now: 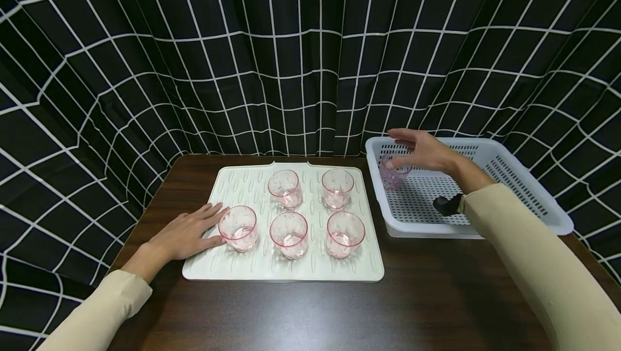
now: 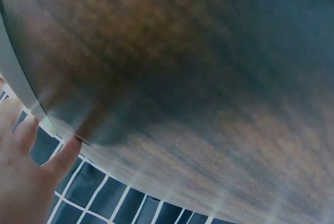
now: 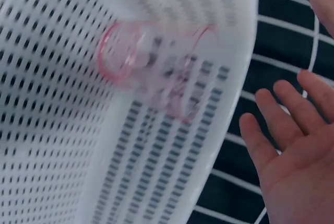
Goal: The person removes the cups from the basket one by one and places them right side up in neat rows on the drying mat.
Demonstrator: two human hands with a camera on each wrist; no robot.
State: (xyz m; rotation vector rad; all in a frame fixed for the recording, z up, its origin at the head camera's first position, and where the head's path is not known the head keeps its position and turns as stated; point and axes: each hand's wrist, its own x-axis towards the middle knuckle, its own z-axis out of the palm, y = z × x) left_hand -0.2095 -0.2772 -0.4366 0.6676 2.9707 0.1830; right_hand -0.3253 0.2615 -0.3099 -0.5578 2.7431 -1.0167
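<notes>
My right hand (image 1: 423,151) hovers over the left end of a white perforated plastic basket (image 1: 509,149), fingers spread and bent a little. Just below it, a clear pink-rimmed drinking glass (image 1: 394,179) stands inside the basket against its side. In the right wrist view, this glass (image 3: 151,70) is apart from the hand, whose fingers are spread around nothing. My left hand (image 1: 189,234) lies flat on the left edge of a white drying mat (image 1: 218,265), fingertips close beside the front-left glass (image 1: 239,235). The left wrist view catches only part of that hand (image 2: 23,166).
Several more pink-rimmed glasses stand on the mat in two rows, among them one at its front right (image 1: 345,240). Mat and basket sit side by side on a dark brown table (image 1: 310,313). A black curtain with a white grid (image 1: 271,60) encloses the back and sides.
</notes>
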